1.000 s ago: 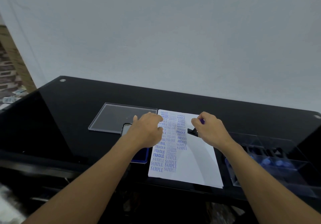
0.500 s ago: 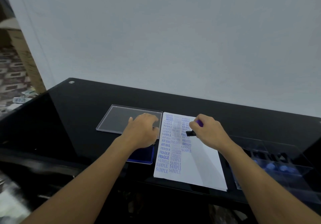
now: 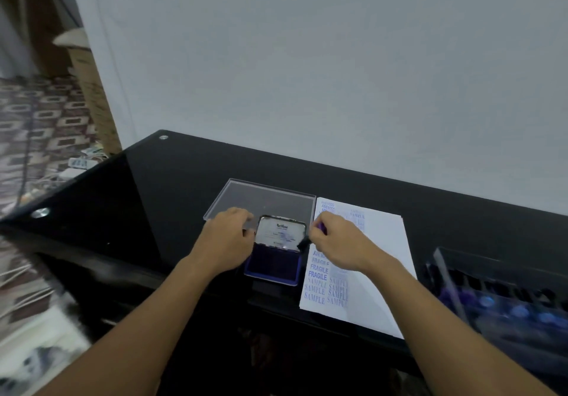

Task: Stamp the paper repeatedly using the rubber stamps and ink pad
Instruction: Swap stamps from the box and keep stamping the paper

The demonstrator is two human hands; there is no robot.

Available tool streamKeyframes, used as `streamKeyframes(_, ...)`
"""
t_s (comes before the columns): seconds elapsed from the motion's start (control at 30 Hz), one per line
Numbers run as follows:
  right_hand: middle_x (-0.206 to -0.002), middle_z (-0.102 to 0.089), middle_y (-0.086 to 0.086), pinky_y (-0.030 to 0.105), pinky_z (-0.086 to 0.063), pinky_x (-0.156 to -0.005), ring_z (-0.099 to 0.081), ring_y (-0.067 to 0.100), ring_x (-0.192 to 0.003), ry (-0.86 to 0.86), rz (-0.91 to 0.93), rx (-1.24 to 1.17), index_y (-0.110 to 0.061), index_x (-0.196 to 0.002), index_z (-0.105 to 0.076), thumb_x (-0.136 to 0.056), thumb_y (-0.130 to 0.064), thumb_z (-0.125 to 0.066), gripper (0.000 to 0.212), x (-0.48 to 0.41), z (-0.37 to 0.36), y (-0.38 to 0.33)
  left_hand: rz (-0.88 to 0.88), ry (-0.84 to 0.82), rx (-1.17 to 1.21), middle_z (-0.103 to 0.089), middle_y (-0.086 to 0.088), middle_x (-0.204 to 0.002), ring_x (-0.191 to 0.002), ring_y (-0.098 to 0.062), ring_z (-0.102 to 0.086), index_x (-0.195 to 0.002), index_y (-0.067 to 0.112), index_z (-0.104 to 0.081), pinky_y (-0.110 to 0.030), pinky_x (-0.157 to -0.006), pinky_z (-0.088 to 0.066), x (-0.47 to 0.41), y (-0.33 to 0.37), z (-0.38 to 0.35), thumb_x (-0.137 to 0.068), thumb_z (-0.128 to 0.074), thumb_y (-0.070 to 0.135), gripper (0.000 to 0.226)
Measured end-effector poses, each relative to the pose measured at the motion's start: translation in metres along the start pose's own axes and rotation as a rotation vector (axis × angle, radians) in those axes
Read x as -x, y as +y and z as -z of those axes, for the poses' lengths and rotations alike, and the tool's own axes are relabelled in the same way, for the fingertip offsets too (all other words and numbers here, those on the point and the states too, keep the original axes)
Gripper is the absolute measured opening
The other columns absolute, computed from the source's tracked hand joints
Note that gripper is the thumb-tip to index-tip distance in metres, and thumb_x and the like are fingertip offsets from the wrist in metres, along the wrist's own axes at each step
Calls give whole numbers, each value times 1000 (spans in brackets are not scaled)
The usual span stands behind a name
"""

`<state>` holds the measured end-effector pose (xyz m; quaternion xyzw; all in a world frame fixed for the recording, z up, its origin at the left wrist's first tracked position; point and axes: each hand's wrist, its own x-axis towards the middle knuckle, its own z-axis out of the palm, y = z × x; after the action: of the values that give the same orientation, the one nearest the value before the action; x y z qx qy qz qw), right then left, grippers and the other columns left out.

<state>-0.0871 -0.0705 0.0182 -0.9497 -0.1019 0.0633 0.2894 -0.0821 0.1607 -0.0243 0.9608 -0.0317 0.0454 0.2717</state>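
Head view: near the table's (image 3: 172, 199) front edge, open ink pad (image 3: 273, 268) just left of paper (image 3: 381, 242) covered with blue prints. Right hand (image 3: 335, 242) over the paper's left edge, fingers clenched around rubber stamp (image 3: 321, 227). Left hand (image 3: 229, 239) at the ink pad's left side, fingers bent; grasp impossible to tell.

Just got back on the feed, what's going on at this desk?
A person is stamping. The right hand pinches a small purple-handled rubber stamp beside the raised lid of the open blue ink pad. The left hand sits at the pad's left edge; its grip is too blurred to judge. The white paper sheet right of the pad already carries columns of blue prints.
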Motion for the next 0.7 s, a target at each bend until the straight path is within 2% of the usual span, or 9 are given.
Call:
streamKeyframes(0.07, -86, -64, 0, 26, -44, -61, -57, 15, -73, -45, 52, 34, -16, -96, -56, -102, -30, -45, 19, -3, -9, -10, 11, 15, -28, -46, 1, -151, -139, -18, -39, -139, 18, -54, -44, -117, -31, 2, -11, -4, -98, -49, 23, 42)
streamKeyframes(0.17, -89, -65, 4, 34, -48, -68, -60, 21, -80, -101, 120, 102, -13, -97, -57, -103, -33, -43, 25, -9, -23, -25, 31, 8, -77, -30, 3, -162, -151, -18, -22, -148, 22, -45, -51, -122, -19, 5, -23, -10, -101, -47, 28, 48)
streamKeyframes(0.33, -88, -62, 7, 36, -44, -67, -57, 25, -78, -164, 169, 174, -12, -91, -54, -100, -29, -43, 22, -19, -36, -46, 22, -26, -166, -13, 3, -167, -155, -20, -4, -155, 26, -31, -56, -123, -8, 9, -38, -22, -105, -39, 34, 52)
streamKeyframes(0.5, -86, -59, 3, 39, -47, -71, -56, 22, -79, -225, 203, 259, -25, -79, -43, -97, -29, -46, 19, -31, -42, -58, 18, -8, -193, -11, 3, -168, -155, -20, -4, -157, 26, -28, -55, -122, -6, 15, -50, -35, -106, -34, 39, 53)
streamKeyframes(0.7, -88, -54, -3, 35, -46, -72, -56, 21, -84, -307, 223, 339, -22, -96, -50, -94, -28, -54, 8, -37, -44, -63, 2, 43, -218, -12, 4, -167, -153, -16, -11, -157, 25, -27, -51, -123, -8, 19, -53, -39, -105, -31, 42, 54)
